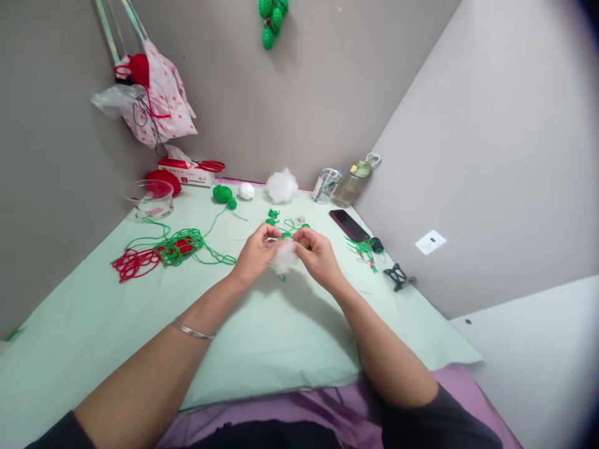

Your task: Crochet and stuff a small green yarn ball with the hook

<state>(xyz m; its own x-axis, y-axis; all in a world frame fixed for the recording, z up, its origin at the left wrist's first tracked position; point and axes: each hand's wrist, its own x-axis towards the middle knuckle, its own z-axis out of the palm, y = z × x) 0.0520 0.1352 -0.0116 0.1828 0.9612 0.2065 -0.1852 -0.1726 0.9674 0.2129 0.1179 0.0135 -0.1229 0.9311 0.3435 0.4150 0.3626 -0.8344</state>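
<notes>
1. Grey walls (327,81) meet behind a table spread with a pale green cloth (276,337); green knitted pieces (268,37) hang high on the back wall.
2. The left hand (255,254) and right hand (321,257) are near each other over the cloth, thumbs and fingers drawn in to narrow pinches on a white tuft (284,257).
3. The tuft lies between the hands, with a small green piece (286,235) at its far side. Which fingertips grip that piece, I cannot tell.
4. For good handling, a light pinch seems best: squeezed hard, the tuft would likely mat into lumps. One hand could steady the green piece while the other eases fibres in small amounts — slow, even pulls rather than tugs.
5. Green strands lie close beyond the fingers, so wisps could snag; lifting the tuft slightly would help.
6. A larger white clump (281,186) sits by the back wall, beside a white ball (246,191). Tangled green yarn (175,254) and red yarn (135,263) lie to the left, well apart from the tuft; a phone (349,225) lies to the right.
</notes>
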